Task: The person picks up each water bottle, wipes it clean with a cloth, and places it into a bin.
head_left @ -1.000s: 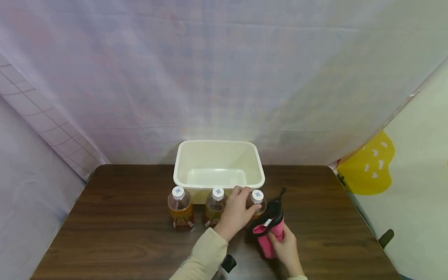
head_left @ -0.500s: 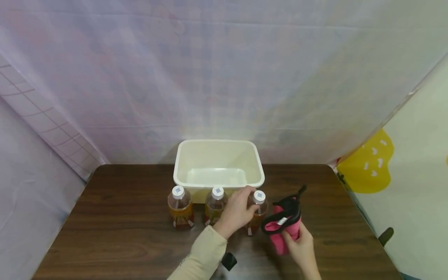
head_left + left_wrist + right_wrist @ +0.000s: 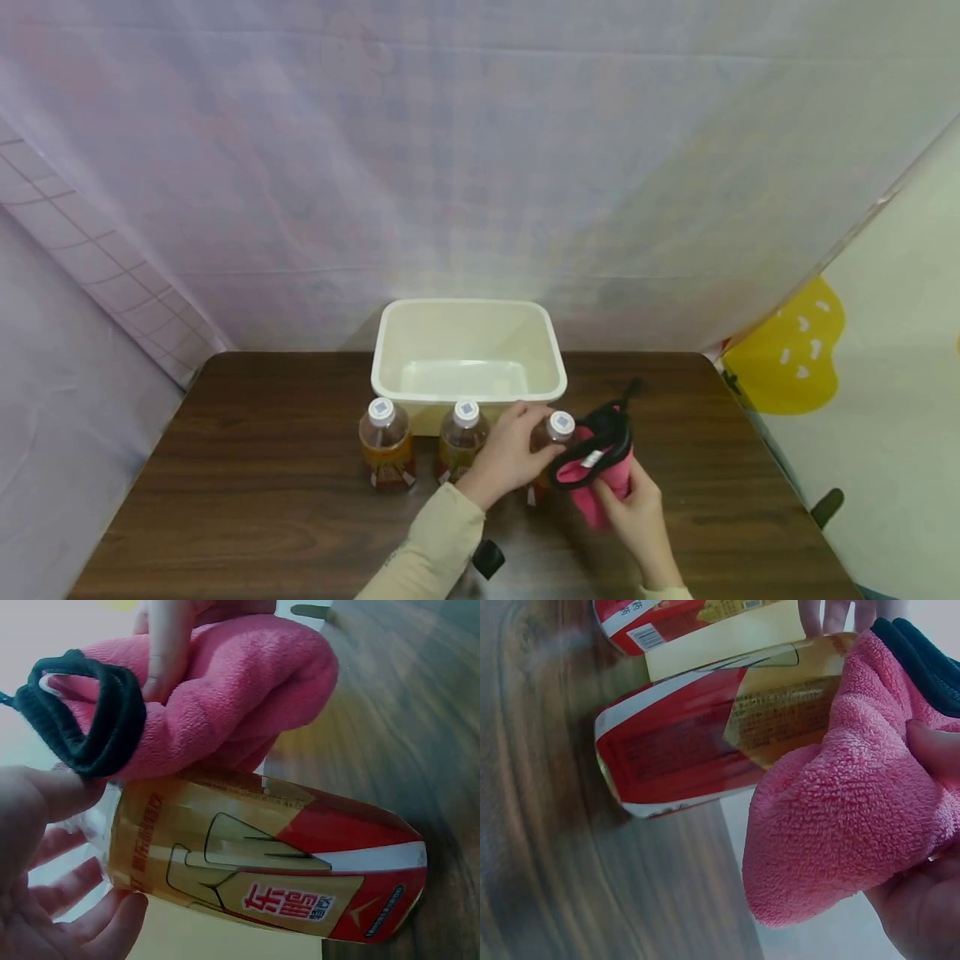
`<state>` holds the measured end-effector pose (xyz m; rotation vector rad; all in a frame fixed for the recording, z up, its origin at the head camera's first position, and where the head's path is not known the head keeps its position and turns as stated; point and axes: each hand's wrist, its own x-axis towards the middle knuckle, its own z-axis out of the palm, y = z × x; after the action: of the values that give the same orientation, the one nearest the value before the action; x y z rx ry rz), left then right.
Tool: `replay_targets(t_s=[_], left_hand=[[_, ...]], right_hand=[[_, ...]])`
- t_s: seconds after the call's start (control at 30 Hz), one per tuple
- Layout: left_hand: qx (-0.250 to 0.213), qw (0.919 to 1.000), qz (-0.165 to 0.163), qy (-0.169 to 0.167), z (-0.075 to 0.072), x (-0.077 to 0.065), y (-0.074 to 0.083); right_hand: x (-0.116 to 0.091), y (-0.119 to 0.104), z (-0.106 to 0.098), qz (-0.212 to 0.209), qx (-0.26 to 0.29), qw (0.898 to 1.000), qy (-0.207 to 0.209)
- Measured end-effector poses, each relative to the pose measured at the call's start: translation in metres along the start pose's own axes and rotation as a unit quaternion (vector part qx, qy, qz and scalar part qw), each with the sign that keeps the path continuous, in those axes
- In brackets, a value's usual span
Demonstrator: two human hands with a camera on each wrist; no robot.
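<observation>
My left hand (image 3: 510, 458) holds the rightmost drink bottle (image 3: 255, 855) around its clear upper part, thumb on one side and fingers on the other. This bottle has a white cap (image 3: 561, 423) and a red and gold label, and leans slightly to the right. In my right hand (image 3: 637, 517) is a bunched pink fluffy towel (image 3: 817, 825) with black edging and a white tag. The towel lies right against the bottle's side in the left wrist view, my right fingers pressed into its folds. Its black hanging loop (image 3: 633, 387) sticks up at the back.
Two similar bottles stand to the left, one in the middle (image 3: 461, 442) and one further left (image 3: 386, 450). Behind them is a cream plastic bin (image 3: 468, 396) at the back of the brown wooden table (image 3: 247, 483). A small black object (image 3: 488, 559) shows beside my left sleeve.
The towel in my right hand swung right, away from the bottle, then came back left against it. The held bottle's cap has shifted slightly right. The other bottles stay put.
</observation>
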<state>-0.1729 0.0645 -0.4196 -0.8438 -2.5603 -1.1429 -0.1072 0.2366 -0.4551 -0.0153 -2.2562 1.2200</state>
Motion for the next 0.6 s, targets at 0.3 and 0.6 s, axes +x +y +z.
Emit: replay_targets(t_s=[0.3,0.6], left_hand=[[-0.029,0.9987,-0.004,-0.042,-0.007,0.007,-0.002],[-0.018,0.9983,0.016,-0.053,-0.01,0.007,-0.003]], right_hand=[[0.007,-0.006,0.002,-0.035,-0.002,0.999,-0.015],[0.011,-0.007,0.003,-0.03,-0.016,0.999,-0.035]])
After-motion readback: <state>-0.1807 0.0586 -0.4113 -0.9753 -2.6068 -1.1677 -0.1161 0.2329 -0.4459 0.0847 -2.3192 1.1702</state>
